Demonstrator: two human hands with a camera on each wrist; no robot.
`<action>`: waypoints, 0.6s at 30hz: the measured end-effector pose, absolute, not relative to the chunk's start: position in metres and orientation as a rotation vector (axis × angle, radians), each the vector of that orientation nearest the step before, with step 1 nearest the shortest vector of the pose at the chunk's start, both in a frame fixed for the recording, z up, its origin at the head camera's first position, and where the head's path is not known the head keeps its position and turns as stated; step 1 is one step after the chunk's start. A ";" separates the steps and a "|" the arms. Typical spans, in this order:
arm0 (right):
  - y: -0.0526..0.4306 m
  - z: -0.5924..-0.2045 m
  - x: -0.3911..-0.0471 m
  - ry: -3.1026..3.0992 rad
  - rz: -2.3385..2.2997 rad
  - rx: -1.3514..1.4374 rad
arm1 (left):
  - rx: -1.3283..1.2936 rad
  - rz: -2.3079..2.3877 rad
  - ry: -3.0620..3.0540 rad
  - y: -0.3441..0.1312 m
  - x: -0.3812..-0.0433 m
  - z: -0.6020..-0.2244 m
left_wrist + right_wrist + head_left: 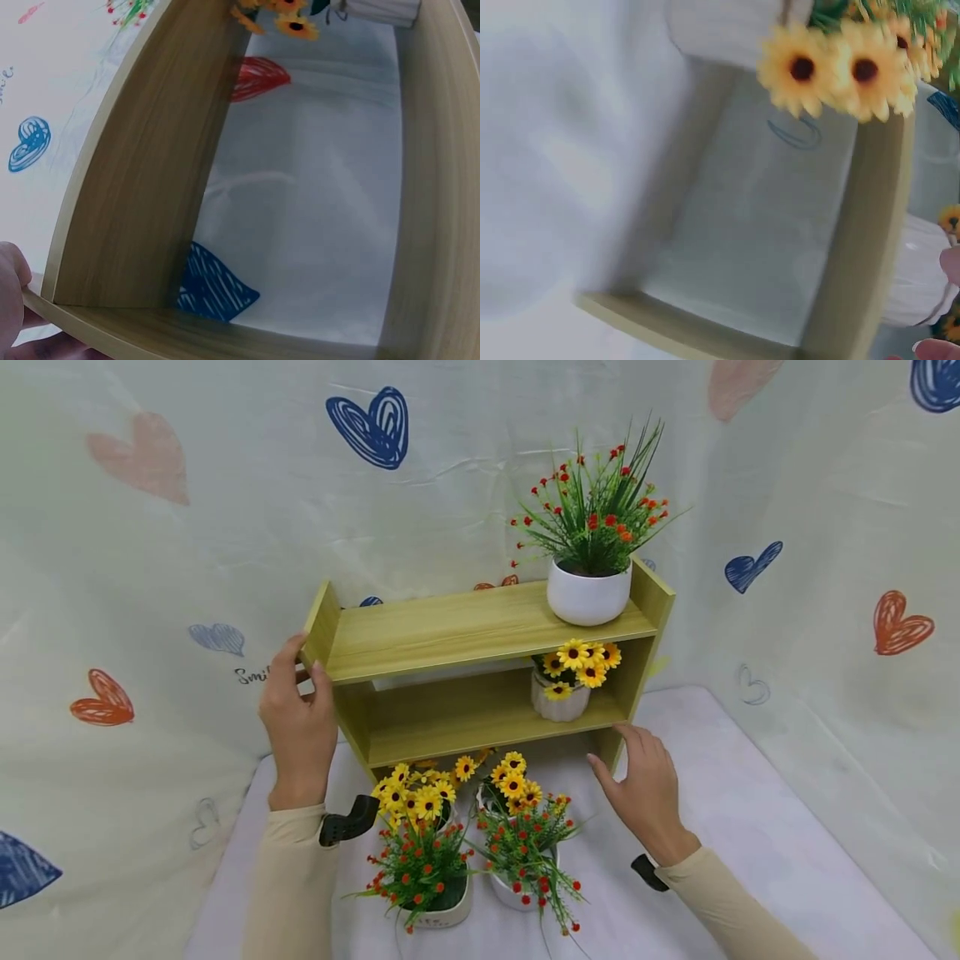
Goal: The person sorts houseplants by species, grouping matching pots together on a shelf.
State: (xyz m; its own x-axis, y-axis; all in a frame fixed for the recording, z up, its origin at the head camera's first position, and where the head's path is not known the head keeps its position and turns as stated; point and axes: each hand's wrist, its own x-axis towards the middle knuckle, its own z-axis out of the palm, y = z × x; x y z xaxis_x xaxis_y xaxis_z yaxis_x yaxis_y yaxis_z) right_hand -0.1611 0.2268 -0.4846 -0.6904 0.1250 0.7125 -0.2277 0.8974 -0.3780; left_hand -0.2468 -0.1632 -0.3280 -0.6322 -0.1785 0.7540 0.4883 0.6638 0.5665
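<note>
We've got a red-flowered plant in a cream oval pot [431, 877] and a red-flowered plant in a round white pot [528, 860] in front of the shelf; left yellow bunch [416, 797] and right yellow bunch [513, 785] sit between them and it. Right hand [647, 785] is at the shelf's lower right front, thumb and fingers spread; we can't confirm contact. Left hand [300, 727] pinches the shelf's left end panel. The pale wood two-board shelf [450, 631] stands on the white cloth-covered table [742, 793]. On its lower board, right end: yellow flowers in a ribbed off-white pot [566, 681]. On its top board, right end: tall red-flowered grass in a smooth white bowl [591, 556]. Our read: steadying or squaring the shelf. Next move calls for even hold, both ends, no tipping. Room: left stretch of both boards, table right of the shelf. Tight: front edge against yellow bunches, heart-printed curtain [465, 427] close behind.
</note>
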 end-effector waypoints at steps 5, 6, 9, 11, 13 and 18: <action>0.234 -0.508 -0.134 -2.302 0.631 0.040 | -0.244 -1.023 -2.039 -0.160 -0.248 -0.330; 0.234 -0.513 -0.130 -2.313 0.639 0.030 | -0.243 -1.024 -2.041 -0.160 -0.248 -0.330; 0.231 -0.524 -0.118 -2.357 0.659 0.001 | -0.242 -1.021 -2.042 -0.160 -0.248 -0.329; 0.228 -0.531 -0.111 -2.403 0.671 -0.010 | -0.244 -1.012 -2.042 -0.160 -0.248 -0.329; 0.223 -0.538 -0.106 -2.464 0.688 -0.009 | -0.245 -1.006 -2.040 -0.160 -0.247 -0.329; 0.207 -0.549 -0.095 -2.660 0.805 0.030 | -0.243 -1.005 -2.036 -0.162 -0.247 -0.329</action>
State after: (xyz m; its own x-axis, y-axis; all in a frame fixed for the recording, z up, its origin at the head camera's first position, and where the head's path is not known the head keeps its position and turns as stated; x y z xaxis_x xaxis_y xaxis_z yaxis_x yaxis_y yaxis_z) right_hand -0.0947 0.2073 -0.5495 -0.9347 0.0830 0.3455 -0.1225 0.8374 -0.5327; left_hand -0.2468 -0.1619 -0.3290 -0.6350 -0.1761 0.7522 0.4899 0.6611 0.5683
